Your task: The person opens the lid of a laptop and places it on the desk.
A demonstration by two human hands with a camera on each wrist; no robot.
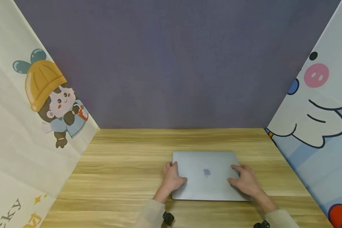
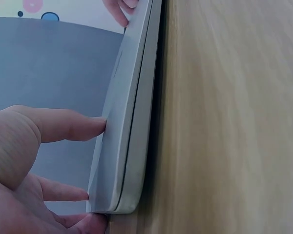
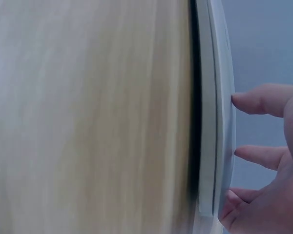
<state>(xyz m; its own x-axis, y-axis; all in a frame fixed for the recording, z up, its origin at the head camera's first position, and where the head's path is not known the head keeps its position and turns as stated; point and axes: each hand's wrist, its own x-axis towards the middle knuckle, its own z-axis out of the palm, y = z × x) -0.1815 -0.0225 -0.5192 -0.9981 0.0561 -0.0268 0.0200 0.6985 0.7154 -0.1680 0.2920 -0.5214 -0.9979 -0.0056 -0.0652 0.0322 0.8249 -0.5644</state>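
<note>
- Grip status: left grip [image 1: 172,181] holds the laptop [image 1: 211,186] by its left short side, thumb [image 2: 73,127] and a finger on the lid [image 2: 107,170], other fingers at the side edge.
- Right grip [image 1: 245,182] mirrors that on the right short side. Can't tell how far fingers reach underneath on either hand.
- Laptop sits lid-down between the hands, a bit right of centre, near half of the table [image 1: 117,177]. Dark strip under it in both wrist views; can't tell shadow from slight lift.
- Risks, my read: smooth casing plus light fingertip contact, so it could slip if fingers lack support below. Uneven pull from the two sides would tilt or twist it.
- Long axis runs left-right across the person, roughly parallel to the back wall [image 1: 176,63].
- Logo [image 1: 206,172] looks upside down from the person's side; small, so not certain. Would put hinge far, front edge near.
- Cartoon panels flank left [image 1: 55,107] and right [image 1: 319,110].
</note>
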